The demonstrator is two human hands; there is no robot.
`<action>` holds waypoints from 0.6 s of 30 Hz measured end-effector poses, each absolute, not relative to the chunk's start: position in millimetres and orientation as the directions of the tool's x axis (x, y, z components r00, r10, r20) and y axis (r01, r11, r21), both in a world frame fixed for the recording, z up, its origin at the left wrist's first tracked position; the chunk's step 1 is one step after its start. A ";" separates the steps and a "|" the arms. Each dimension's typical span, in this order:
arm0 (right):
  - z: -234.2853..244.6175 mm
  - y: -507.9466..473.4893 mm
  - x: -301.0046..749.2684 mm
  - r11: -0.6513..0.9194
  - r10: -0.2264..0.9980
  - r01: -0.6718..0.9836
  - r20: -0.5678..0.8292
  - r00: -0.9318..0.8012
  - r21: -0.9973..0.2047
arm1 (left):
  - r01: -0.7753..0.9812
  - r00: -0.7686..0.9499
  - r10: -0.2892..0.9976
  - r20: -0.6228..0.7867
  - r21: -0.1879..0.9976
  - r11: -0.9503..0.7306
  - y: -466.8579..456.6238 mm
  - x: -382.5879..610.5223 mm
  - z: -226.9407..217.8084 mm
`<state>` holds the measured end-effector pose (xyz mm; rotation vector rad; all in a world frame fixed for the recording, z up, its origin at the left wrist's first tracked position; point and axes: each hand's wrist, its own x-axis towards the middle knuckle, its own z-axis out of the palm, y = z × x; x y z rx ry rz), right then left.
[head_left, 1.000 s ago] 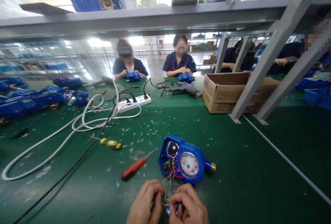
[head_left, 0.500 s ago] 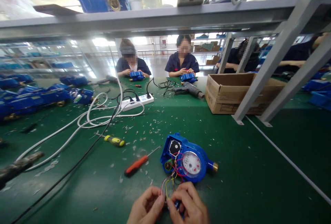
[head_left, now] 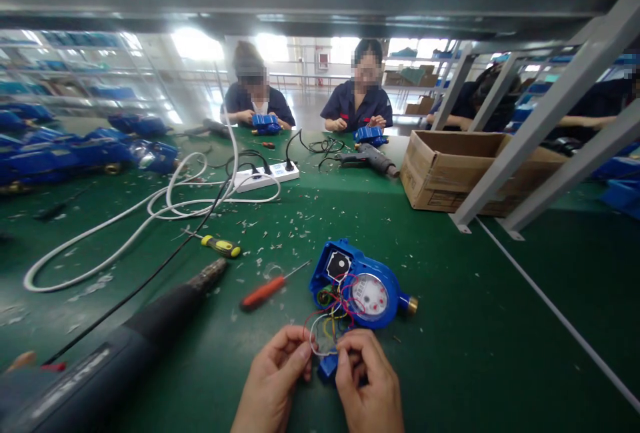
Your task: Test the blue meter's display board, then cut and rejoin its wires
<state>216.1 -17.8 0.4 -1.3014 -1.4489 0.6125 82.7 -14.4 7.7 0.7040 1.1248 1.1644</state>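
Note:
A blue water meter with a round dial lies open on the green bench, coloured wires looping out of it toward me. My left hand pinches those wires from the left. My right hand is closed on the wires and on a small blue part just below them. Both hands sit close together right in front of the meter.
A dark heat gun lies at the lower left. An orange screwdriver and a yellow-handled one lie left of the meter. White cable, a power strip, a cardboard box and shelf struts stand further back. Seated people work opposite.
The view has tipped down and the heat gun has come into sight at the lower left. My hands have lifted the wires into a wider loop, and the blue part shows between them.

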 end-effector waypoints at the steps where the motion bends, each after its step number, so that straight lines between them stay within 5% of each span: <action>1: 1.2 -17.8 216.3 0.277 0.923 0.389 0.356 0.146 -0.878 | -0.359 -0.012 0.949 -0.314 0.887 0.289 -14.2 83.1 7.5; 11: 6.8 -17.7 213.4 0.306 0.931 0.535 0.365 0.004 -0.788 | -0.320 -0.034 0.951 -0.306 0.905 0.280 -15.9 81.9 5.6; 18: 6.7 -17.8 213.9 0.245 0.965 0.433 0.260 -0.025 -0.868 | -0.216 -0.116 0.950 -0.289 0.941 0.260 -17.4 86.3 11.1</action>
